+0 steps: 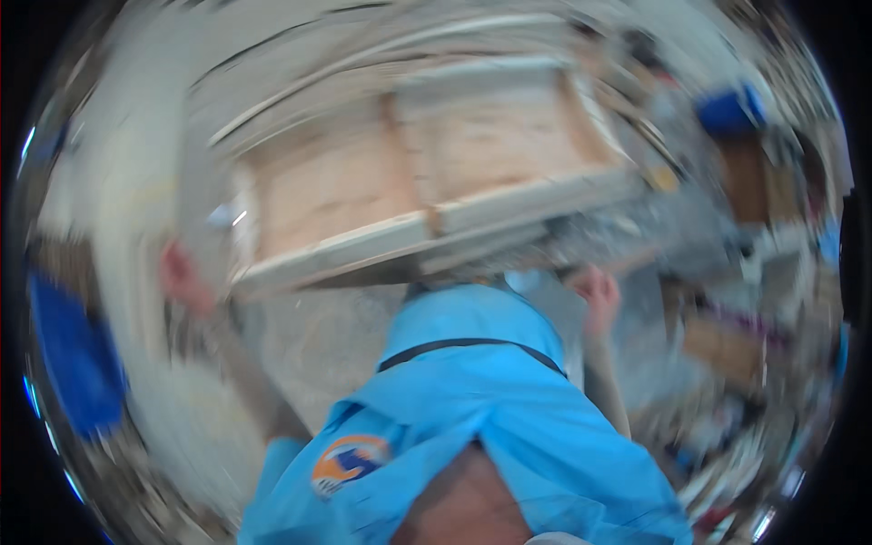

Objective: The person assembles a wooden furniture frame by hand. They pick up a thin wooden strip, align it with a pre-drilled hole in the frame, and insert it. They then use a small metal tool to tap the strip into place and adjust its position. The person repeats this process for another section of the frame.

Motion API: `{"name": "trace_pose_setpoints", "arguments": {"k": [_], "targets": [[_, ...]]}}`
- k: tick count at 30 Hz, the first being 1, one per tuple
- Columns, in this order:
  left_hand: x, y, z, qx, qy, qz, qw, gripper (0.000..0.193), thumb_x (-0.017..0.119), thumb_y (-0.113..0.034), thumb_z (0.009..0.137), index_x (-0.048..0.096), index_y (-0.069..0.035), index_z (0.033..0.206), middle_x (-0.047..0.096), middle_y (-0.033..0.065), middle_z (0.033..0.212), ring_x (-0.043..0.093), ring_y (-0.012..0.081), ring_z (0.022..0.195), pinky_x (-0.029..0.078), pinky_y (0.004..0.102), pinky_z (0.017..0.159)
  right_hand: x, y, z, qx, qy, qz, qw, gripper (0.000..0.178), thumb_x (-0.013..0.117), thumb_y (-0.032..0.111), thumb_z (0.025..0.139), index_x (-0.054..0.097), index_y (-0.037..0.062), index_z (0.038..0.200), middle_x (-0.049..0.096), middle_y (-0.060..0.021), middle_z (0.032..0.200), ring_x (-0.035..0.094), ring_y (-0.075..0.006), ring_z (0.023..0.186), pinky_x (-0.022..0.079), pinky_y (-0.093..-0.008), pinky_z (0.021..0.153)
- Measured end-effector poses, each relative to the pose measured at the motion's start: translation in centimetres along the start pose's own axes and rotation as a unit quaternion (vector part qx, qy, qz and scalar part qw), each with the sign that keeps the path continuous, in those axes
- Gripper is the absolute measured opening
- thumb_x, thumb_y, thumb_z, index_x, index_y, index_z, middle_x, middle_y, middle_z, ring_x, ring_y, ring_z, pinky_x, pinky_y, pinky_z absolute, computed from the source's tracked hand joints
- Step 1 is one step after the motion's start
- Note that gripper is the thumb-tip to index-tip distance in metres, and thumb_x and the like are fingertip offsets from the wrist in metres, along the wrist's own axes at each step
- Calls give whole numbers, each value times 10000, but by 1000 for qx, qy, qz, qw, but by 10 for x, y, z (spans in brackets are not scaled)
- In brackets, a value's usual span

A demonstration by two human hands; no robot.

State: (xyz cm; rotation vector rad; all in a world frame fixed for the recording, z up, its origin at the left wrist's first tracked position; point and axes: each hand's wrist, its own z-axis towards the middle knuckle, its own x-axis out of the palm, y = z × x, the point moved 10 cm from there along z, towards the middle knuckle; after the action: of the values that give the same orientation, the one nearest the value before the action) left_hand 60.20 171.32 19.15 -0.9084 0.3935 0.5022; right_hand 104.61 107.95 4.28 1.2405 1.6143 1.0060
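Observation:
A pale wooden frame (336, 243), split by a middle bar into two shallow panelled bays, lies tilted in front of me. Off its near left corner is my left hand (186, 277), apart from the wood and smeared by motion. My right hand (599, 295) hangs low beyond the near edge, on the right side of my body, its fingers looking curled. Blur hides whether either hand holds anything.
Long pale strips (363, 68) lie behind the frame. On the left is a blue sheet-like thing (77, 354). A blue object (731, 111) sits above a brown box (743, 177) at the far right. Cardboard (722, 350) and mixed clutter cover the right side.

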Motion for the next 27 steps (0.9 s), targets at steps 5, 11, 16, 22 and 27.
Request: {"name": "trace_pose_setpoints", "arguments": {"k": [5,11,16,22,27], "targets": [[-29,-102,-17,1,-58,83,995,130,581,-178,931,659,-78,963,649,47,750,618,154,678,483,287,633,-38,-9,57,-24,30,0,999,239,589,296,949,592,57,959,576,-25,887,559,-89,815,510,-263,699],[-67,-16,-47,-75,-15,100,992,153,610,-199,877,661,-62,924,650,92,737,622,204,664,485,311,636,-23,11,79,-25,79,-19,996,334,574,345,955,594,69,1142,511,12,841,482,-72,759,429,-240,684],[-10,61,-69,-86,174,157,968,115,676,-126,794,680,-67,893,665,120,819,643,274,765,500,354,703,-5,27,73,-59,80,-27,995,360,573,348,955,592,62,1173,503,15,814,466,-63,746,416,-235,676],[49,79,-65,-51,230,123,964,236,760,-130,713,631,-62,898,637,118,892,619,283,870,488,387,752,24,31,21,-78,66,-45,994,340,569,333,957,587,60,1158,514,7,828,484,-74,762,434,-252,684],[92,99,-68,-34,337,136,931,313,755,-129,715,589,-78,975,600,140,986,585,320,943,478,400,791,64,61,-28,-145,75,-64,985,294,569,295,956,594,46,1112,548,-27,882,544,-125,851,477,-295,737]]}}
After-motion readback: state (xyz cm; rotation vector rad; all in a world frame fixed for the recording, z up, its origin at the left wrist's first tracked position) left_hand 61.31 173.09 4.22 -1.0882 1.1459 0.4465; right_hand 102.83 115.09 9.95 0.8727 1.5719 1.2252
